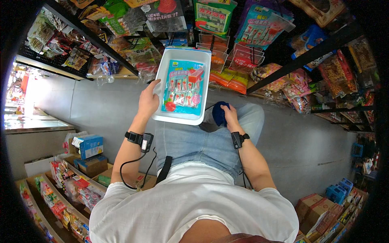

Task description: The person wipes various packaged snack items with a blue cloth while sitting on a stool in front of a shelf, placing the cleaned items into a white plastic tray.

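Observation:
My left hand (149, 99) grips the left rim of a white plastic tray (177, 118), thumb over the edge. Inside the tray lies a flat turquoise snack bag (184, 88) printed with red fruit and small wrapped pieces; it bears writing. In my right hand (231, 116), above my bent knee, is a bunched dark blue cloth (219, 114). The cloth hangs just right of the tray's lower corner, apart from it. A similar turquoise bag (258, 27) hangs on the rack ahead, beyond the tray.
Ahead, a black-framed display rack (307, 57) holds hanging snack bags. Grey floor (291, 139) lies on both sides. Cartons (88, 147) and stepped snack shelves (63, 209) stand behind me at left; cardboard boxes (316, 209) at right. Cables run from devices strapped on both wrists.

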`<state>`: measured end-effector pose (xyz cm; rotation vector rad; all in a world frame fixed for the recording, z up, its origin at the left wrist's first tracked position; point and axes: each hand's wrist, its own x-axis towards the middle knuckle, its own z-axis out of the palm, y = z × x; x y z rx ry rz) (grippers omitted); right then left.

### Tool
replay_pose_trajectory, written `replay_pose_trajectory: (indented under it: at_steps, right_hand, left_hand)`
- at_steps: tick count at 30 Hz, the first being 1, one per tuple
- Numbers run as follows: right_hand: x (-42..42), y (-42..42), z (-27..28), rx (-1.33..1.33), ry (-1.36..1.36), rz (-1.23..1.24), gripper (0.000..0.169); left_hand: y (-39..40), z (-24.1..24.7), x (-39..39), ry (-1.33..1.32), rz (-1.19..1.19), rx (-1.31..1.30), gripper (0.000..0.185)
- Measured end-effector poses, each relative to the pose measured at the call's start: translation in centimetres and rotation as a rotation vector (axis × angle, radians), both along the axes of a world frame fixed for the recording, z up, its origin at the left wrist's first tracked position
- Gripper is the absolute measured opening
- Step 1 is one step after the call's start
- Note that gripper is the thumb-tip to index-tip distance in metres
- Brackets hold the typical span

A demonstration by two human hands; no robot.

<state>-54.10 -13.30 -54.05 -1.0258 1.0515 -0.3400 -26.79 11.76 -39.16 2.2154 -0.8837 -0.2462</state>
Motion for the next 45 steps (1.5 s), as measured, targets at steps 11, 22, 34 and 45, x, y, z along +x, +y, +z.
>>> replay_pose_trajectory:
  at_steps: [11,22,34,45]
  right_hand:
    - [-0.2,0.0,-0.3,0.011,-0.014,0.040,0.024]
    - [-0.1,-0.2,-0.4,-0.001,0.057,0.035,0.025]
    - [-0.1,-0.4,-1.3,-0.001,-0.016,0.058,0.024]
    - [-0.9,-1.1,-2.6,0.071,-0.047,-0.086,0.022]
  left_hand:
    - [-0.9,-2.7,2.0,0.043,-0.017,-0.071,0.060]
    - [-2.2,-0.4,2.0,-0.214,-0.026,-0.078,0.044]
    - [-16.6,9.2,-0.5,0.565,-0.308,-0.596,0.037]
    - [-31.4,11.4,-4.5,0.405,-0.319,-0.242,0.085]
